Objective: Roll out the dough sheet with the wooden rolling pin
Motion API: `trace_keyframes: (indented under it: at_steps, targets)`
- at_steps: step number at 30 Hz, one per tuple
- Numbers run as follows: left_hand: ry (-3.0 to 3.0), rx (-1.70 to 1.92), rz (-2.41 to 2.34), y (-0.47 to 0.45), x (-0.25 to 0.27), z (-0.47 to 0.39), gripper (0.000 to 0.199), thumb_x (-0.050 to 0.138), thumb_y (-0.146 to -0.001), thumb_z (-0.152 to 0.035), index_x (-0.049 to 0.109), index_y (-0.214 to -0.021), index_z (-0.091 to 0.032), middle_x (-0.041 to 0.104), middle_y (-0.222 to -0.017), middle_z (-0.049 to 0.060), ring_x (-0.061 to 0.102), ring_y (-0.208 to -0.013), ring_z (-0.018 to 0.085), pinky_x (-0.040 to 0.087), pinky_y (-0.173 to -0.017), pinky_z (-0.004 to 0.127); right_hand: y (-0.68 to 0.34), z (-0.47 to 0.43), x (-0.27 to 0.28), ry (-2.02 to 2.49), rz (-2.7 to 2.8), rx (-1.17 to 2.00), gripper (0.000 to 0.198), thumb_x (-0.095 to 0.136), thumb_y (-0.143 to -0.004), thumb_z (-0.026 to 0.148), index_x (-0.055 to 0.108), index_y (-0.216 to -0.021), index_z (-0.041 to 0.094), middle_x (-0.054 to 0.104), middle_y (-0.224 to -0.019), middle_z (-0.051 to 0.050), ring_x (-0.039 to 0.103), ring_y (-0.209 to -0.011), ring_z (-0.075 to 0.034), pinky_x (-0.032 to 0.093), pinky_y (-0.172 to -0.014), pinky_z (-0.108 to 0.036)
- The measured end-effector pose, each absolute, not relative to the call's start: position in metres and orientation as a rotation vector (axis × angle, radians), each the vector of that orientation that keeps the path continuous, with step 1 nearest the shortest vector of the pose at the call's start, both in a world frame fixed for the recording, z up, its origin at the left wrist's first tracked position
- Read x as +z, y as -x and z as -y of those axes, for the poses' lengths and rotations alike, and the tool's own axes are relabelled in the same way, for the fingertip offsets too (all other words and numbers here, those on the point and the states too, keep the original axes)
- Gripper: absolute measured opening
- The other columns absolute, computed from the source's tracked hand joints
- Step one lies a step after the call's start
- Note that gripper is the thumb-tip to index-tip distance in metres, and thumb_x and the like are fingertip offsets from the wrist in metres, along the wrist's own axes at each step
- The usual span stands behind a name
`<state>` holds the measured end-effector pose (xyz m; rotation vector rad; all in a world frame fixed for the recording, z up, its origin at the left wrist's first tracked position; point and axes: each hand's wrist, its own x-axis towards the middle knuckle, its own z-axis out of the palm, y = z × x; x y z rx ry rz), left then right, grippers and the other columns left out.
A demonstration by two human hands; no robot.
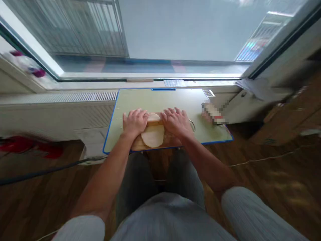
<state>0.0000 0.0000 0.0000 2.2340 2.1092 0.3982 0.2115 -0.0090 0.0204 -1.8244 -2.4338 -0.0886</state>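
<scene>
A flat, pale round of dough point(153, 138) lies on a wooden board point(138, 144) near the front edge of the small table. Across the dough's far part sits a wooden rolling pin point(154, 123). My left hand point(135, 123) grips the pin's left end, fingers curved over it. At the right end, my right hand point(177, 122) rests over the pin in the same way. A strip of dough shows beyond the pin, between my hands. The pin's ends are hidden under my palms. A metal ring-shaped handle point(192, 125) shows just right of my right hand.
The light-topped, blue-edged table point(130, 100) stands against the windowsill and radiator point(96, 97). A blurred-out item point(213, 113) lies at its right side. Red objects point(47, 147) are on the floor at left; a dark hose point(62, 165) runs towards the table.
</scene>
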Motion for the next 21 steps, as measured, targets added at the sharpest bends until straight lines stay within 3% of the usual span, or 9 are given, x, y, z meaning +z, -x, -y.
trace_keyframes:
  at_steps: [9,14,21]
  targets:
    - [-2.168,0.339,-2.076,0.006,0.001,-0.030,0.054,0.034,-0.109,-0.056,0.070,-0.143,-0.037,0.061,-0.162,0.004,0.054,-0.146,0.034,0.038,-0.123,0.060,-0.206,-0.012,0.029,1.836,2.479,-0.046,0.044,0.033,-0.117,0.044,0.065,-0.145,0.035,0.062,-0.156,-0.009,0.046,-0.143,-0.036,0.039,-0.115,-0.057]
    - [-2.143,0.292,-2.065,0.008,0.002,-0.048,0.054,0.035,-0.108,-0.055,0.070,-0.143,-0.035,0.061,-0.162,0.006,0.055,-0.144,0.035,0.039,-0.122,0.061,-0.202,-0.034,0.023,1.911,2.433,0.046,0.047,0.033,-0.116,0.048,0.064,-0.149,0.035,0.061,-0.158,-0.009,0.047,-0.144,-0.035,0.039,-0.117,-0.057]
    - [-2.095,0.305,-2.127,0.007,0.010,-0.072,0.055,0.032,-0.108,-0.049,0.076,-0.135,-0.028,0.068,-0.151,0.013,0.062,-0.136,0.036,0.047,-0.114,0.057,-0.196,-0.079,0.009,1.971,2.172,0.214,0.051,0.039,-0.112,0.052,0.071,-0.140,0.026,0.068,-0.150,-0.012,0.054,-0.140,-0.034,0.040,-0.119,-0.056]
